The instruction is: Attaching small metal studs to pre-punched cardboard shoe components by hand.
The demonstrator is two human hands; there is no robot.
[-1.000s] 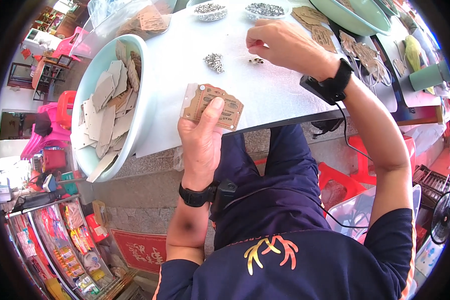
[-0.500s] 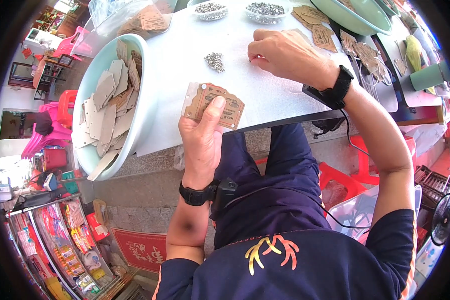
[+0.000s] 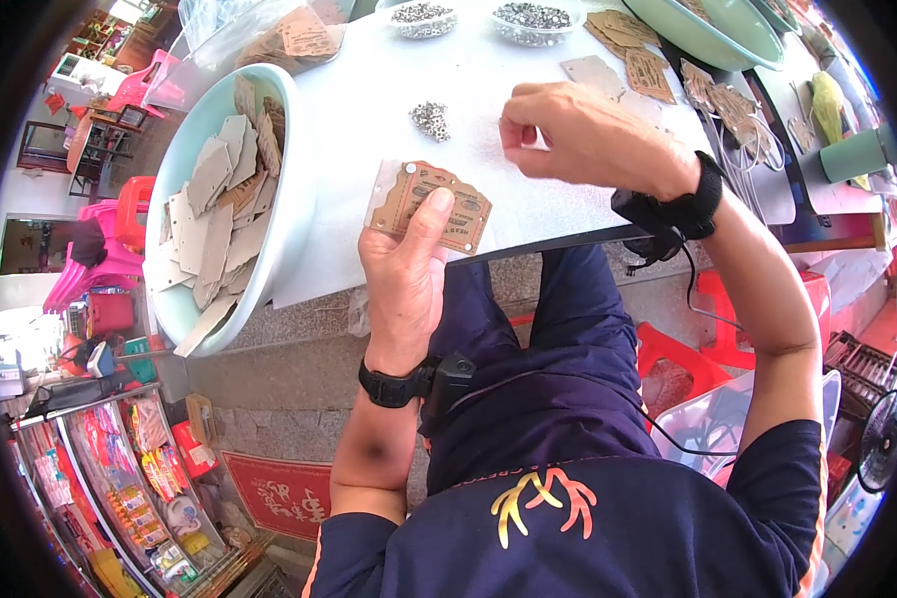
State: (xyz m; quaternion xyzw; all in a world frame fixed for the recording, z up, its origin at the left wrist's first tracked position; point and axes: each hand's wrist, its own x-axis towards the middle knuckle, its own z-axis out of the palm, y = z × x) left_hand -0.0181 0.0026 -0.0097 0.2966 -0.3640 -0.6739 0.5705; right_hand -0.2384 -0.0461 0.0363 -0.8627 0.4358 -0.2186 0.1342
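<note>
My left hand grips brown printed cardboard pieces with shaped top edges, the thumb pressed flat on the front one. A paler piece shows behind at the left, and small round metal bits sit near the corners. My right hand hovers over the white table, thumb and fingers curled together in a pinch; what is between the fingertips, if anything, is too small to tell. Left of that hand lies a small heap of shiny metal fasteners. Behind it, a grey cardboard piece rests on the table.
A pale green basin full of grey cardboard pieces stands at the left. Two clear tubs of metal fasteners sit at the far edge. Brown cardboard pieces lie at the far right, near another green basin.
My right hand has shifted slightly right and nearer to me, uncovering the grey cardboard piece behind it. My left hand holds the cardboard pieces almost where they were.
</note>
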